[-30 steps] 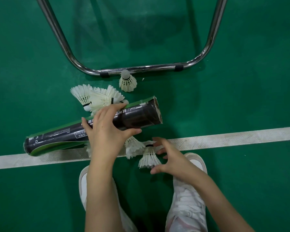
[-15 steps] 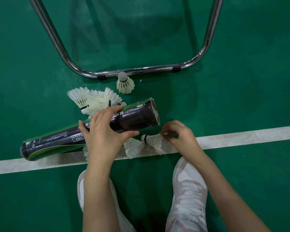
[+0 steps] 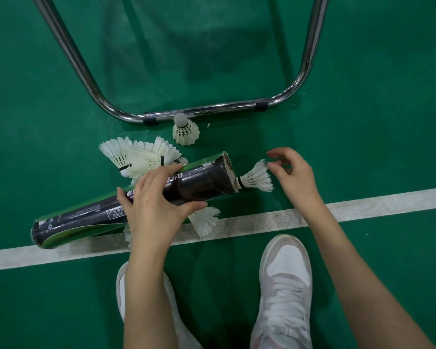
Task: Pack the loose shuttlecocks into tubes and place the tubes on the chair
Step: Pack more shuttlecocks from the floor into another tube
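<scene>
Head view, looking down at a green court floor [image 3: 363, 122]. Left hand [image 3: 156, 205] clamped over the middle of a dark tube [image 3: 199, 182], lying slanted and low over the floor, open end up and to the right. One shuttlecock [image 3: 256, 177] cork-first at that mouth, cork just inside, feathers wholly outside. Right hand [image 3: 296, 177] just beside the feathers, fingers loosely curled, fingertips [image 3: 271, 165] at the skirt's edge; touching or a hair apart, cannot tell. Holding nothing firmly, by the look of it.

Still loose: a bunch of shuttlecocks [image 3: 141, 157] behind the tube, touching the left fingers' side; a single one [image 3: 185, 131] near the chair frame [image 3: 212, 110], cork towards the chrome bar; another [image 3: 205, 221] poking out under the left hand onto the white line [image 3: 363, 205]; possibly more feathers under the tube's lower edge. Exact count of the bunch unclear.

Chair seat out of view, only the chrome base visible. Shoes [image 3: 285, 278] planted below the line.

Progress, judged from this: early to middle. Tube contents hidden, so number already packed unknown. Left to do: push this one home, gather and load the rest, close the tube if a cap exists, then lift it onto the chair. No tube seen on the chair yet.
</scene>
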A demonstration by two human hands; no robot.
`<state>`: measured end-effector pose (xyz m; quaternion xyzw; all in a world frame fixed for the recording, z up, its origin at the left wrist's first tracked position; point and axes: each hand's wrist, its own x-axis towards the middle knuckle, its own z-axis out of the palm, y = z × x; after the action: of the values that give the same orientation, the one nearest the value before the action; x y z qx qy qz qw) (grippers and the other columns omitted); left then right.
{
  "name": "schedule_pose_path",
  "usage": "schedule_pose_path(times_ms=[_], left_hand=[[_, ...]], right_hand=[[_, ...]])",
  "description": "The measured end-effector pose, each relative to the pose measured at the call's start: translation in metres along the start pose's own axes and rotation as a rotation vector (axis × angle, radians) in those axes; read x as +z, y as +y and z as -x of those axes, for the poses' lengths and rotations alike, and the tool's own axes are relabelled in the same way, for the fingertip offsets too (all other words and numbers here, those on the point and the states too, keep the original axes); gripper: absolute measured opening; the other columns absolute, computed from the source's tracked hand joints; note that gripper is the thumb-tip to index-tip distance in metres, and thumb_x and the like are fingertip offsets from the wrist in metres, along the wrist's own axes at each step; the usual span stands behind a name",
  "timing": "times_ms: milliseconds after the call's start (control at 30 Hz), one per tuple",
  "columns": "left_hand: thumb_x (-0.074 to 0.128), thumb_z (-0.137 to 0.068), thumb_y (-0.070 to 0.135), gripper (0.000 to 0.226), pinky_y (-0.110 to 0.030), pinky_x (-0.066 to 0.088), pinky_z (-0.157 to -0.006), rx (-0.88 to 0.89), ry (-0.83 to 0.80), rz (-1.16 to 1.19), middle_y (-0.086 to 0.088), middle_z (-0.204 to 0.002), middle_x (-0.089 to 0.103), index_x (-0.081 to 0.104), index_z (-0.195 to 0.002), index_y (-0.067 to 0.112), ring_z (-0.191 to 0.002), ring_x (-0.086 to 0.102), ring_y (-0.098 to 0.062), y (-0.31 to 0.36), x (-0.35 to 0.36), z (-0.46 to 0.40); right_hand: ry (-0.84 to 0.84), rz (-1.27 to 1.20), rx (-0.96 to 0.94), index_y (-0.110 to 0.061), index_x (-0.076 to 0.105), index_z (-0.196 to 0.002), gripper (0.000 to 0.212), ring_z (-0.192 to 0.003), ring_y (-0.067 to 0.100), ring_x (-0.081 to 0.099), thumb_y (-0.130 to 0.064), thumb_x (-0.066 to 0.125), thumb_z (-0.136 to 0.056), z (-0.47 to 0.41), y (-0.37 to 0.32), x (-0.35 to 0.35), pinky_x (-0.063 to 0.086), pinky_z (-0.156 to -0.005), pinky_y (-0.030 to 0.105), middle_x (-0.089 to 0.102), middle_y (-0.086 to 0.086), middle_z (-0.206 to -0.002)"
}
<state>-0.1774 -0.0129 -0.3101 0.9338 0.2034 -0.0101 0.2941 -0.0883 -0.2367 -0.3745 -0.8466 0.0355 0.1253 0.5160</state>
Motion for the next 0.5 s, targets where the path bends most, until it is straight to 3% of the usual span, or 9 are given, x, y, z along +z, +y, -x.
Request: schedule_pose_path(times_ms=[133, 233, 300, 400, 500], left_hand=[[0.083, -0.051, 0.046, 0.070, -0.053, -0.002, -0.112, 0.005, 0.002, 0.002, 0.025, -0.110, 0.044, 0.056, -0.115, 0.038, -0.121, 0.041, -0.009, 0.001, 0.001, 0.001], [0.084, -0.052, 0.045, 0.069, -0.053, -0.003, -0.112, 0.007, -0.003, 0.002, 0.025, -0.110, 0.043, 0.057, -0.115, 0.037, -0.122, 0.040, -0.008, 0.001, 0.001, 0.001], [0.084, -0.052, 0.045, 0.069, -0.053, -0.003, -0.112, 0.010, -0.005, 0.001, 0.025, -0.110, 0.042, 0.056, -0.115, 0.037, -0.122, 0.040, -0.008, 0.000, 0.002, 0.002], [0.084, -0.052, 0.045, 0.069, -0.053, -0.003, -0.112, 0.007, -0.010, -0.006, 0.025, -0.110, 0.043, 0.056, -0.115, 0.038, -0.123, 0.040, -0.008, 0.001, 0.002, 0.002], [0.084, -0.051, 0.045, 0.070, -0.052, -0.004, -0.111, 0.012, -0.004, -0.003, 0.024, -0.111, 0.043, 0.056, -0.115, 0.039, -0.123, 0.040, -0.009, 0.000, 0.002, 0.002]], right_hand=[[-0.001, -0.007, 0.064, -0.018, 0.052, -0.102, 0.011, -0.085, -0.008, 0.051, -0.021, 0.056, -0.093, 0.022, -0.001, 0.002, 0.038, -0.071, 0.003, 0.057, -0.011, -0.096], [-0.093, 0.018, 0.133, -0.017, 0.052, -0.105, 0.022, -0.087, 0.009, 0.056, -0.030, 0.060, -0.089, 0.030, 0.001, 0.010, 0.042, -0.073, 0.019, 0.059, -0.007, -0.095], [-0.121, 0.080, 0.145, -0.013, 0.054, -0.109, 0.028, -0.090, 0.016, 0.056, -0.030, 0.062, -0.089, 0.030, 0.002, 0.016, 0.042, -0.075, 0.028, 0.061, 0.000, -0.099], [-0.087, 0.085, 0.129, -0.012, 0.056, -0.109, 0.021, -0.091, 0.020, 0.059, -0.024, 0.059, -0.092, 0.028, 0.000, 0.023, 0.046, -0.079, 0.034, 0.065, 0.002, -0.100], [-0.050, 0.048, 0.134, -0.013, 0.058, -0.106, 0.017, -0.093, 0.017, 0.059, -0.023, 0.058, -0.092, 0.030, -0.002, 0.024, 0.047, -0.079, 0.031, 0.065, 0.002, -0.100]])
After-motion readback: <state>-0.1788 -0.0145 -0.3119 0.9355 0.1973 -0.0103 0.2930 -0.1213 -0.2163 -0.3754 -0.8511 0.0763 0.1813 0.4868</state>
